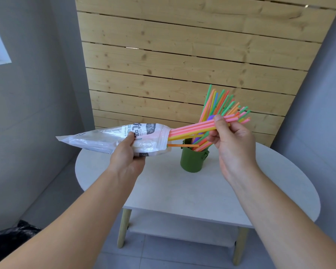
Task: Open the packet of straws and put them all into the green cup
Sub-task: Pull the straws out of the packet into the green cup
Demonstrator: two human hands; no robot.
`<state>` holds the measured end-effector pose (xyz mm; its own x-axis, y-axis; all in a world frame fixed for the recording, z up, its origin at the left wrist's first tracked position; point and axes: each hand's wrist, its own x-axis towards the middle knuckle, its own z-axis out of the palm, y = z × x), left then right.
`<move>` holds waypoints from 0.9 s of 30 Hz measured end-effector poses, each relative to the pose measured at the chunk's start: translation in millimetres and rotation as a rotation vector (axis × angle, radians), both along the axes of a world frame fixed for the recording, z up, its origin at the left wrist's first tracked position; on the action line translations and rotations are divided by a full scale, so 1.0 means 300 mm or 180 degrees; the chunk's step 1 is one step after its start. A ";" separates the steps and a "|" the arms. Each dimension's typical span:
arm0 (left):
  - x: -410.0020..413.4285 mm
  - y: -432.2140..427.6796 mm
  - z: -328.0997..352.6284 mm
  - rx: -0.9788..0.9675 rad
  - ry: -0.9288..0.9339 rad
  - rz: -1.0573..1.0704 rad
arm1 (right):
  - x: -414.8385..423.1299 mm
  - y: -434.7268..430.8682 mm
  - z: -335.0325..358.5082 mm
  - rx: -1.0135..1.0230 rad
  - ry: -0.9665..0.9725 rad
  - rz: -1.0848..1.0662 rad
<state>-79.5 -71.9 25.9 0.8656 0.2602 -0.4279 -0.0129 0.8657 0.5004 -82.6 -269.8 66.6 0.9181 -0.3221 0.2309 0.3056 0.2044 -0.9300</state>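
My left hand (127,156) grips a clear plastic straw packet (105,139) with printed lettering, held level above the table, its open mouth pointing right. A bundle of pink, yellow and orange straws (192,129) sticks out of that mouth, and my right hand (233,140) pinches the bundle near its far end. One orange straw (182,146) pokes out lower and loose. The green cup (192,159) stands on the white table just below the bundle. Several straws (215,103) fan up out of the cup, green, orange, blue and pink.
The round white table (202,191) has a lower shelf (173,224) and pale wooden legs. A wooden slat panel (182,55) stands behind it between grey walls. A black bag (9,237) lies on the floor at lower left.
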 end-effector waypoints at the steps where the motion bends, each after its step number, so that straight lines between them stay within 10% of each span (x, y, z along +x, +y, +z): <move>1: 0.000 0.003 0.000 -0.0009 -0.0001 0.0023 | 0.002 -0.008 0.006 0.0008 -0.0019 -0.0018; 27: 0.028 0.040 -0.054 0.0060 0.0126 0.0227 | -0.009 -0.165 0.036 -0.0463 -0.0323 -0.0481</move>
